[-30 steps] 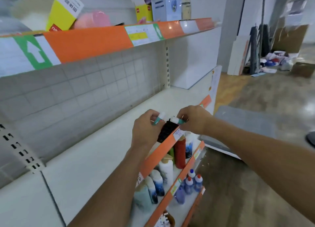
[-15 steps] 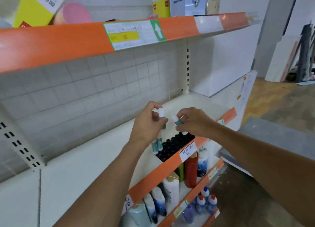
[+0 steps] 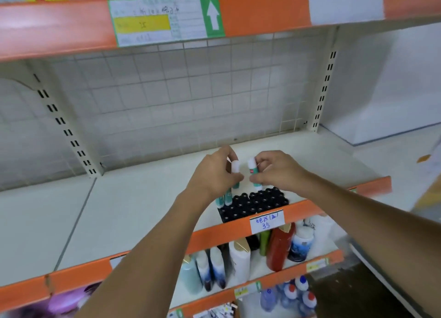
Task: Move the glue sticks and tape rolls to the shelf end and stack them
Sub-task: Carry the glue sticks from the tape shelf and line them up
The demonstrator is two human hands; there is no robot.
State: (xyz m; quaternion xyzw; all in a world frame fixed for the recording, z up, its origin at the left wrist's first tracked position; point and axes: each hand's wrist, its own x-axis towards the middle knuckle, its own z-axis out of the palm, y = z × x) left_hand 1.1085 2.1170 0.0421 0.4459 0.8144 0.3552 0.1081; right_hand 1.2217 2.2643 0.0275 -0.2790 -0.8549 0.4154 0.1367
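Left hand [image 3: 214, 172] grips bunch of white-capped teal glue sticks [image 3: 235, 172], fingers curled round them; lower ends poke out below palm. Right hand [image 3: 276, 172] pinches single white-capped teal glue stick [image 3: 252, 172] upright between thumb and fingertips. Both hands higher over cream metal shelf [image 3: 143, 203] than half second ago, just above black tray of round black caps [image 3: 253, 204] at orange shelf edge [image 3: 238, 231]. Sticks now more upright, close together, not touching.

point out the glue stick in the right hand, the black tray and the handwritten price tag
white-capped teal glue stick [image 3: 252, 168], head view, on its white cap
black plastic tray [image 3: 253, 204], head view, its studded top
white handwritten price tag [image 3: 267, 221], head view, its centre
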